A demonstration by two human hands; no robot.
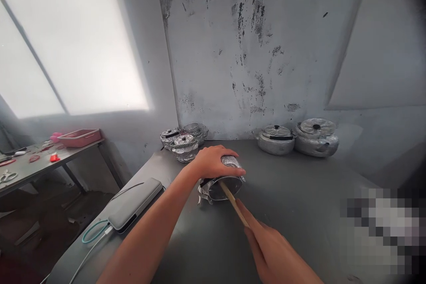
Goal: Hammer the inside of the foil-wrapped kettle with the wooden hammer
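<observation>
A small silver metal pot (216,193) lies tipped on the grey table, its open mouth facing me and a curled handle at its left. Over its upper side, my left hand (213,162) is closed, thumb and fingers spanning the wall. My right hand (266,242) grips a thin wooden stick (235,204) from the near side. The far end of the stick reaches inside the pot's mouth, where its tip is hard to make out.
A grey power bank (136,204) with cables lies at the left of the table (286,213). Several small silver pots (184,147) stand at the back left. Two larger lidded pots (276,140) are near the wall. A side table holds a pink basket (80,137) and scissors (8,176).
</observation>
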